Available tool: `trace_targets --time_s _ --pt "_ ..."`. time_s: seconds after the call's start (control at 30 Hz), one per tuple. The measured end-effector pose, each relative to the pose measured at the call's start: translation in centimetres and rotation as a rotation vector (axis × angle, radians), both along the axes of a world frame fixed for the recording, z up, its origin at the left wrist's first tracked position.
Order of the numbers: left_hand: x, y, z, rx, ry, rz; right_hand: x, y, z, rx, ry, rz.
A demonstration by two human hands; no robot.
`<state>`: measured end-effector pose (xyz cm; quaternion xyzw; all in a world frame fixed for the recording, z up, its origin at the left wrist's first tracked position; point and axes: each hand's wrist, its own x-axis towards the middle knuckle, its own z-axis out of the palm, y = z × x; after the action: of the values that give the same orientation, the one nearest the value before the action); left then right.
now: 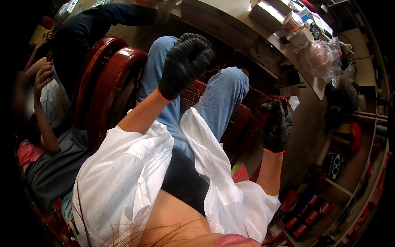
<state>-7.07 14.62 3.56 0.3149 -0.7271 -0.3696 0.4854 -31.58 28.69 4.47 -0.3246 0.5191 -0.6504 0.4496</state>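
Observation:
Both of my hands wear dark knitted gloves with orange cuffs. My left hand (187, 66) is raised above my left knee, its fingers curled closed. My right hand (277, 127) is out to the right of my right knee, also closed. A tangle of thin dark red thread (271, 100) shows at the top of the right fist. Fine strands of it run across above my right knee toward the left hand, where the glove hides their ends.
I sit on dark red slatted wooden seating with a curved armrest (117, 74). A person (57, 164) sits to the left. Ahead stands a table (214, 20) holding a cup (302, 38) and a clear plastic bag (319, 59). Shelves (341, 185) with small red boxes line the right.

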Motion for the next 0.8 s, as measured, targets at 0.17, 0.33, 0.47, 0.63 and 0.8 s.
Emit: trace_targets --time_s 0.17,0.33,0.47,0.63,0.8 --pt "-4.9 1.7 2.0 -0.542 -0.146 -0.042 0.0 0.3 0.3 0.026 0.042 0.009" --pt "-7.8 3.7 1.4 -0.452 -0.238 -0.121 0.4 0.3 0.6 0.042 0.028 -0.004" --pt "-8.1 3.8 0.7 -0.227 -0.12 -0.173 1.0 0.4 1.3 0.016 0.152 0.001" --pt "-8.1 4.0 0.0 0.031 0.011 -0.29 0.8 0.2 0.9 0.015 0.103 0.055" --pt "-7.9 4.0 0.1 0.267 0.069 -0.386 0.1 0.3 0.1 -0.061 0.172 0.168"
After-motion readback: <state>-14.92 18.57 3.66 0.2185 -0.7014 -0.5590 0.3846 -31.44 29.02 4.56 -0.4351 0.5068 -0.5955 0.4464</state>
